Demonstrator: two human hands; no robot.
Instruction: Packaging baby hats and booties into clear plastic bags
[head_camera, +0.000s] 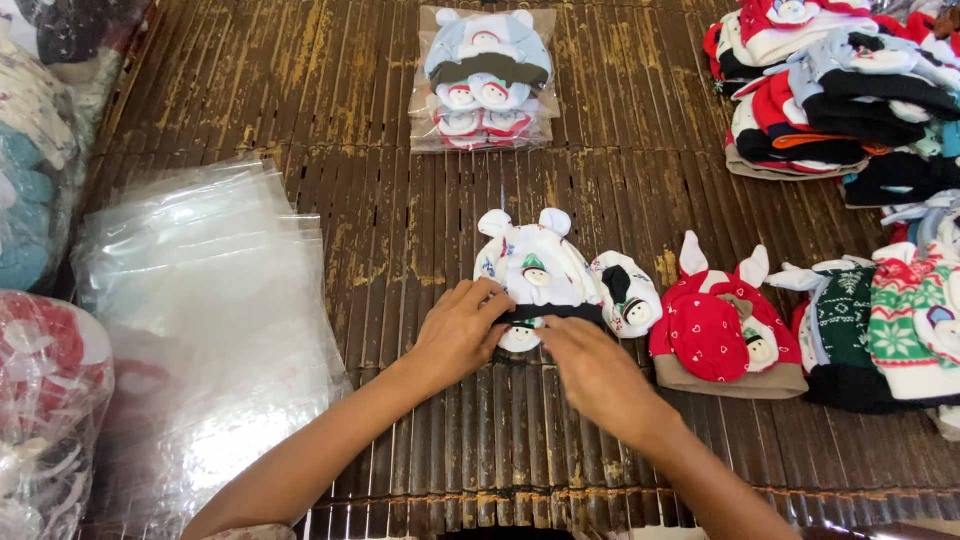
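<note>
A white baby hat with two round ears and a dark brim lies on the brown slatted mat. My left hand rests on its lower left edge, fingers pressing the brim. My right hand lies over its lower right edge, near a small white mitten piece under the brim. Another small white mitten touches the hat's right side. Whether either hand grips the fabric is hard to tell.
A red hat with white ears lies to the right, then green and red knit hats. A clear bag packed with a hat set sits farther back. Flat clear plastic bags are stacked left. Piled hats fill the top right.
</note>
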